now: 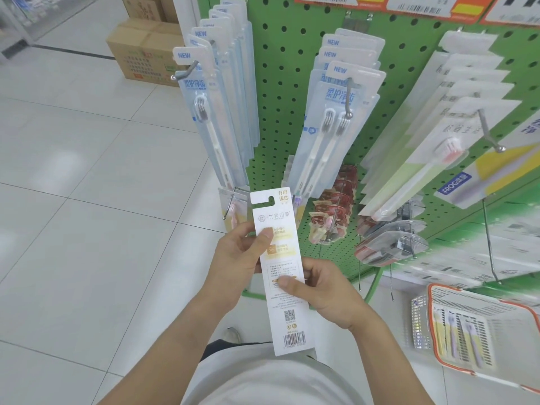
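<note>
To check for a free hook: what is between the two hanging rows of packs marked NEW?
Only bare green pegboard, holes without hooks, seen in the head view.

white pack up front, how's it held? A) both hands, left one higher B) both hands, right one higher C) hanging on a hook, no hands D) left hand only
A: the left hand pinches the white pack in its upper half, thumb on the printed face, while the right hand grips it lower down, above the barcode.
</note>
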{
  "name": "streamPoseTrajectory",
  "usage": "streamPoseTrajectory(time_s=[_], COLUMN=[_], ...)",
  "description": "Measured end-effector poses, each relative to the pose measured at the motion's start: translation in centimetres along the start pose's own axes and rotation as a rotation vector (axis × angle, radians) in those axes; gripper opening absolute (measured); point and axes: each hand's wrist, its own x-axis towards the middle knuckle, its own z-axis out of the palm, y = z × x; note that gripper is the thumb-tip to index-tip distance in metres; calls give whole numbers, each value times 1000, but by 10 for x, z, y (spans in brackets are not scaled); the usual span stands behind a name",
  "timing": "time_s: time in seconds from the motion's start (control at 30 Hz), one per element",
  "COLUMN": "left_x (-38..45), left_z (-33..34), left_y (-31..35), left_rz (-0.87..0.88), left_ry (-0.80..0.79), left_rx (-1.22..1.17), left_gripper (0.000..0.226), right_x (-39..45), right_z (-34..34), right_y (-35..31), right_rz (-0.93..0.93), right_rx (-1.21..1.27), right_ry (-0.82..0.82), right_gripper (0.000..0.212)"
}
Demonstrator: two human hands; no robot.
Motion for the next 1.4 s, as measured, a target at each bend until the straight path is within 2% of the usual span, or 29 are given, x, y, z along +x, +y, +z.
streamPoseTrajectory(time_s=[0.2,0.43,0.63,0.83,0.9,1.03,1.1,1.2,1.27,1.33,1.4], left_x=[-3,-3,-3,-1,-1,-1,-7,-19,-21,-18,-14], left_z=[2,0,-1,-6,-6,-6,0,12,15,15,9], left_y=[-2,-3,-1,-9,-15,-28,-34,-42,-45,-47,-49], left_rz=[47,84,67,38,-2,-117,-184,-227,-208,-162,-171], left_ry=[39,91,-68,38,42,123,152,116,69,68,115], left_rx=[70,80,118,75,76,141,122,23,-5,-16,-34], left_gripper=[41,40,64,59,59,66,70,74,62,35,36], right_x=[0,1,0,-5,-6,-5,-4,0,1,-1,-3], right_z=[1,-2,-5,-15,-16,-11,-7,3,12,17,17], right_y=[-1,3,3,3,5,11,14,18,16,13,13], right_rz=[-32,-19,-37,18,25,14,3,-73,-134,-136,-121], right_rx=[-64,-25,18,-76,-137,-436,-537,-696,-814,-823,-770], right_ry=[4,-48,-32,-130,-85,104,169,265,290,236,171], right_gripper=[12,29,31,42,39,28,25,22,20,27,36])
